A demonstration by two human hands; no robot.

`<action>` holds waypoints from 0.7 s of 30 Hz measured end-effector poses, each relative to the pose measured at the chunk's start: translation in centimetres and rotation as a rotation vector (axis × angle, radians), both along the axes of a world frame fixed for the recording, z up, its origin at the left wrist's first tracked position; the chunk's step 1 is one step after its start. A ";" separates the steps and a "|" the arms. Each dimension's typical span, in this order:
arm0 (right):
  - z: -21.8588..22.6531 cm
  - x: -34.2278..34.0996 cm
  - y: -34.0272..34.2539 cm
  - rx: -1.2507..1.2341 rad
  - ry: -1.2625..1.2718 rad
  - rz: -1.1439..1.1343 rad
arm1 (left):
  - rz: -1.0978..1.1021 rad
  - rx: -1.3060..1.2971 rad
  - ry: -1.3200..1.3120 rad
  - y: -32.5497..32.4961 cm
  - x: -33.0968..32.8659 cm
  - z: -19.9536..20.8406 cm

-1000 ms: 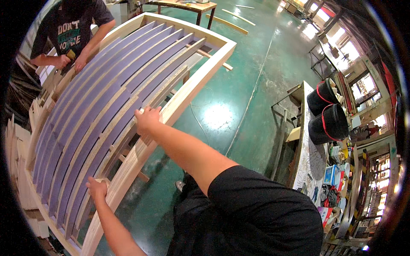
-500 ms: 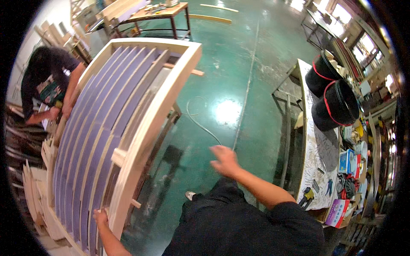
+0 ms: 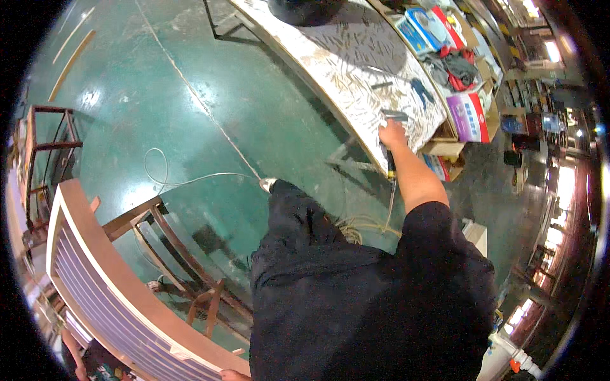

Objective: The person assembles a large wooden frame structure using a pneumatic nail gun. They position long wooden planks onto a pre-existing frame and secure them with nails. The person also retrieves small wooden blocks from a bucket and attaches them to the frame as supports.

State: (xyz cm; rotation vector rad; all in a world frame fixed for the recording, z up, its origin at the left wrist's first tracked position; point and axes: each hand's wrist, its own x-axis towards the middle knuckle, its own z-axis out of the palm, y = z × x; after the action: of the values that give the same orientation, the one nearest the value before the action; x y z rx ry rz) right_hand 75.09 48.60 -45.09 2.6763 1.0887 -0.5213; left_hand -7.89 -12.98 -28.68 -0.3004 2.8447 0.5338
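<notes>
At the edge of a white-covered workbench (image 3: 318,54), my right hand (image 3: 394,135) is wrapped round the grip of a nail gun (image 3: 391,166). The gun's dark head shows above the fist, and an air hose (image 3: 391,200) hangs from the lower end of its grip. My left hand (image 3: 234,375) is barely in view at the lower edge, beside the wooden rim of a large curved frame (image 3: 121,273); its fingers are hidden. Grey-purple slats run lengthwise inside that frame.
Pliers (image 3: 420,92), a black bucket (image 3: 305,9) and many small scraps lie on the bench. A purple-and-white box (image 3: 469,118) stands at its end. Loops of hose (image 3: 349,230) lie on the green floor. Wooden trestles (image 3: 184,247) support the frame. Another person's arm (image 3: 73,355) shows lower left.
My view has swung right toward the bench. My right hand, empty over the floor before, now grips the nail gun. The frame has shifted to the lower left of the picture.
</notes>
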 end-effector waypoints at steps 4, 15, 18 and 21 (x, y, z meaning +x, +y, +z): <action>1.4 -3.2 2.7 0.105 -0.152 -0.039 | 0.048 0.079 -0.047 1.4 3.6 0.3; -7.6 2.2 -8.5 0.139 -0.063 0.484 | -0.102 -0.226 0.410 -4.3 0.6 0.7; -6.8 6.1 -9.3 0.262 0.095 0.524 | -0.252 -0.826 0.238 -7.4 0.7 0.8; -5.9 10.0 -6.9 0.386 0.078 0.629 | -0.027 -0.431 0.335 -2.7 4.6 -4.2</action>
State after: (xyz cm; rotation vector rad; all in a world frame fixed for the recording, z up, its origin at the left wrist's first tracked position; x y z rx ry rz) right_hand 85.14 41.67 -50.97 2.3915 2.1201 -0.3157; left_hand -3.29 -15.69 -32.85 -0.2638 3.2678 -0.0525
